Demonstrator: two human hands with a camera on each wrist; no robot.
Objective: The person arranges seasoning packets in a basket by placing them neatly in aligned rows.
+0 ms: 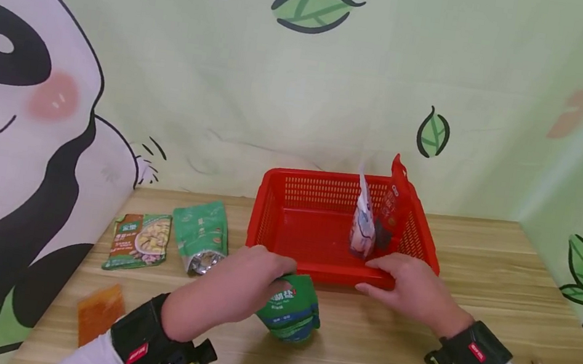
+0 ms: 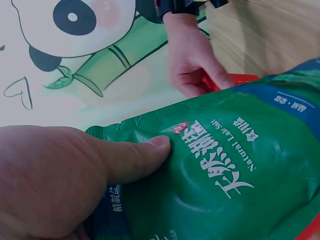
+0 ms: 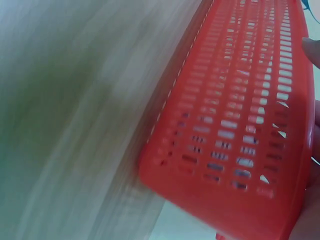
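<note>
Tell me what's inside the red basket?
The red basket holds a white pouch and a red pouch, both toward the right. Whatever lies beneath them can't be seen.

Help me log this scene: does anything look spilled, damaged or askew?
Nothing stands out: no spill or damage shows. The left grip holds the green salt bag; a white packet and a red packet stand in the red basket.

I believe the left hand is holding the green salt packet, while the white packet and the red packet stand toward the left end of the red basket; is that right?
Not quite: the white packet and the red packet stand toward the right end of the red basket, as the head view shows. The left hand does hold the green salt packet.
</note>
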